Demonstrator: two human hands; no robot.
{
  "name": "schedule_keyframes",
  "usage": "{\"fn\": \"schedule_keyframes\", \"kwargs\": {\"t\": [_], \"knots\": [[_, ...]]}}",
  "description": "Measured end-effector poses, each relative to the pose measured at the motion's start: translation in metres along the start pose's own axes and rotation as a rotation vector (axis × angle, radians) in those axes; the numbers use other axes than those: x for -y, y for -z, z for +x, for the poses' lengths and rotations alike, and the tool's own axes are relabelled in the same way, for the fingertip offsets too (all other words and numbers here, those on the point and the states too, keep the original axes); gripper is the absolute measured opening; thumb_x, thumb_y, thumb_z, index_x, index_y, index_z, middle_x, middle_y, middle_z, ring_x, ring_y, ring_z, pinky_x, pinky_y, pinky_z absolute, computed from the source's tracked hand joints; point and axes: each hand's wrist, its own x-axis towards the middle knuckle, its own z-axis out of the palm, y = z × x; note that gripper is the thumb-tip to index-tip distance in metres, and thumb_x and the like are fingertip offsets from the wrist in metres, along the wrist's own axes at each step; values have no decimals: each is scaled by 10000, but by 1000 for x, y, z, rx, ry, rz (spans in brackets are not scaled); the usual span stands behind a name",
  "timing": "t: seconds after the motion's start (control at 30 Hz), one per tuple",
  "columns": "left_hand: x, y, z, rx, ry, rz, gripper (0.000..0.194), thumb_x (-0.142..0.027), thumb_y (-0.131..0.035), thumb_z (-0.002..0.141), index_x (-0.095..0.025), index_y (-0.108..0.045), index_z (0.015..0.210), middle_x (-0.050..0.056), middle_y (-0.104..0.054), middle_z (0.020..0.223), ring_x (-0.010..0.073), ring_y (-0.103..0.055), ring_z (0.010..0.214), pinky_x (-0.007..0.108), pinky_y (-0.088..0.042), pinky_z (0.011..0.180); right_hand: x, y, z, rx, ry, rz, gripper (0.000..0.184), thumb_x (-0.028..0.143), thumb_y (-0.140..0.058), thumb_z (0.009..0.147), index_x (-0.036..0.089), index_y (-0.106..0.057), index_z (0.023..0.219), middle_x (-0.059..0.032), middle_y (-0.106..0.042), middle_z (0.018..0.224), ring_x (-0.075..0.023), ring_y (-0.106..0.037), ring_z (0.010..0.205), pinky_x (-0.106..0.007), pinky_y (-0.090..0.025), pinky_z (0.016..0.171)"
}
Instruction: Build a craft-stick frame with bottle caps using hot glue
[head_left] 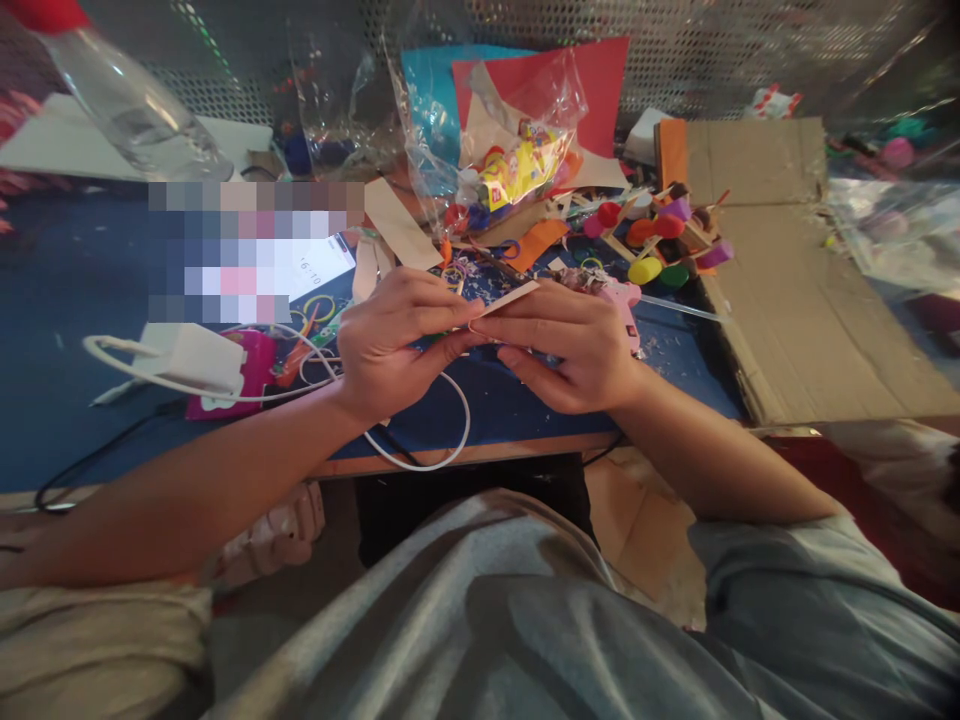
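Note:
Over the front of the blue table, my left hand (401, 335) and my right hand (566, 340) meet at the fingertips. Between them is a narrow pale strip (514, 298), which looks like paper or thin card and slants up to the right. My left thumb and fingers pinch its left end. The fingers of my right hand press along its lower side, with the thumb a little apart below. Part of the strip is hidden by my fingers. A pink glue gun or similar pink tool (624, 305) lies just beyond my right hand, partly covered.
A white charger (196, 355) with a looped white cable sits in a pink socket block (259, 362) at left, near a lit phone (319, 268). A clear bottle (142, 110) stands behind. Cardboard (817, 320) lies at right; colourful caps (667, 230) and paper scraps clutter the back.

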Motion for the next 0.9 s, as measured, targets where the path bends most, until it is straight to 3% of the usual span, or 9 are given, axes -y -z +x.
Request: {"fn": "schedule_keyframes", "kwargs": {"t": [0.03,0.1,0.2,0.27,0.33,0.43,0.57,0.73,0.9], "knots": [[2,-1,0,-35,-71,-23,260,-340,-838,1045,-445,-839,1283,-30,-876,1026,197,-790,987,457,-648,875,0,0,0,13,6,-4,342,186,-682,1080,224,-806,1397,-112,-892,1218,-231,-871,1105,-409,-715,954],[3,-2,1,-24,-51,-17,316,-291,-845,1044,-452,-822,1315,-36,-875,1067,186,-791,1004,455,-652,879,-2,0,-2,13,4,-25,416,158,-676,1077,249,-780,1469,-111,-888,1251,-236,-868,1133,-416,-713,968],[3,-2,0,-32,9,25,173,-377,-842,1047,-435,-853,1209,-30,-865,1028,194,-779,951,468,-650,861,-2,-2,-4,-11,-22,-48,425,146,-686,1076,289,-788,1463,-85,-903,1188,-223,-873,1065,-394,-707,937],[0,-2,-1,-5,101,60,150,-520,-811,1046,-417,-881,1129,-4,-843,973,227,-772,947,504,-647,897,-1,-2,-4,-29,-70,-56,326,172,-694,1086,284,-822,1364,-66,-910,1109,-209,-872,977,-367,-701,897],[-2,-1,-2,35,209,76,286,-654,-767,1028,-409,-903,1081,27,-817,939,269,-766,980,551,-638,963,2,-2,-3,-49,-145,-63,172,226,-714,1091,258,-826,1217,-49,-901,1020,-196,-857,892,-336,-696,849],[-4,-1,-2,55,273,54,355,-719,-737,1012,-415,-915,1062,44,-811,946,288,-753,1016,571,-621,1035,5,-2,-3,-84,-207,-84,59,298,-757,1076,240,-752,1062,-20,-850,901,-175,-812,779,-298,-678,760],[-4,-1,-1,42,258,49,346,-712,-732,1017,-423,-918,1053,38,-817,945,281,-750,1000,560,-626,1030,5,-4,-3,-139,-180,-101,146,335,-806,1054,259,-710,1134,9,-820,913,-155,-795,741,-275,-666,713],[-7,-1,0,16,198,10,190,-538,-770,1050,-428,-921,1084,22,-840,965,255,-759,963,514,-639,972,3,-1,-2,-136,-235,-102,355,380,-830,1038,288,-731,1366,-32,-870,1061,-225,-872,925,-369,-734,877],[-11,0,0,24,220,-17,171,-497,-769,1066,-419,-920,1090,15,-856,986,249,-774,973,502,-642,968,-1,4,-3,-84,-241,-92,202,400,-824,1045,296,-816,1219,-20,-894,1020,-200,-858,875,-356,-708,871]]}}
